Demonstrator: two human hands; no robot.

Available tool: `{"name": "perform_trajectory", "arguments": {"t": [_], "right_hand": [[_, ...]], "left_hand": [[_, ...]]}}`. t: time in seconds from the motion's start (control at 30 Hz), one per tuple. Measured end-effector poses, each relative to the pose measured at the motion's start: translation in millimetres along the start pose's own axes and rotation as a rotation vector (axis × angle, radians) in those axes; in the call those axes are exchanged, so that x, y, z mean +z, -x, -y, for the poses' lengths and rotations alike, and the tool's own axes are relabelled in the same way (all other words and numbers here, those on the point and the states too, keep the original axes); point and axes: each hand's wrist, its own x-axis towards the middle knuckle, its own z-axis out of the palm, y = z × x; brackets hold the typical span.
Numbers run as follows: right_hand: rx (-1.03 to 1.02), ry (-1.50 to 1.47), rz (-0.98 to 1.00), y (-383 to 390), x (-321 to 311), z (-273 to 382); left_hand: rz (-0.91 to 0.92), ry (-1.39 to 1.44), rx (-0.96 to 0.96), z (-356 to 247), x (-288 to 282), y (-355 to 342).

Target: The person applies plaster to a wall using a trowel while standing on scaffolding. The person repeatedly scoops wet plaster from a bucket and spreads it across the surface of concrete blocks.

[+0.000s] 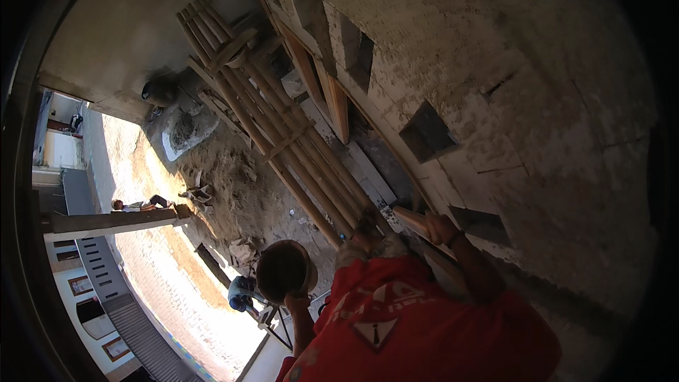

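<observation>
My left hand [298, 303] grips the rim of a round bucket [312, 271], held out at my left side. Its inside is dark, so what it holds, if anything, cannot be made out. On my right, beside the wall, my right hand [442, 229] is closed around a brown wooden bar [410, 220]. Beneath me, a platform of bamboo poles [309, 167] with short wooden crosspieces stretches away ahead. My feet are near its close end, partly hidden by my red shirt.
A rough plastered wall [537, 120] with square openings runs along my right. Far below lie a heap of sand [233, 184] and a pale sheet with grey mix [185, 131]. A person in blue [242, 293] is below left; another person [145, 204] is near a pillar [113, 222].
</observation>
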Motion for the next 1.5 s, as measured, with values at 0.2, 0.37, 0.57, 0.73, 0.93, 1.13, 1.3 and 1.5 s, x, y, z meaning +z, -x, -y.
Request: {"name": "perform_trajectory", "arguments": {"t": [0.2,0.37,0.57,0.73,0.93,1.13,1.3,1.5], "right_hand": [[0.410,-0.683,-0.028,-36.9,12.1,59.3],[0.336,-0.951,-0.141,-91.5,45.7,90.8],[0.337,-1.114,-0.247,-119.4,60.3,143.8],[0.374,-1.309,-0.409,-147.8,71.7,171.8],[0.412,-1.438,-0.598,-180.5,81.0,181.7],[0.432,-1.482,-0.574,-188.7,81.7,183.4],[0.369,-1.455,-0.533,-193.0,74.1,195.1],[0.334,-1.430,-0.503,-190.7,66.2,222.7]], "left_hand": [[0.150,0.011,0.024,-5.6,-25.3,-46.6],[-0.042,-0.121,0.154,3.3,-14.8,-101.9],[0.136,-0.156,0.248,-53.0,-47.9,-169.0],[0.227,-0.224,0.375,-111.8,-73.9,-236.2],[0.302,-0.272,0.498,-171.6,-85.4,-300.8],[0.270,-0.310,0.631,-218.1,-98.9,-346.1],[0.491,0.614,-0.240,-246.1,-93.6,-392.8],[0.456,0.805,-0.306,-244.8,-110.3,-400.2]]}}
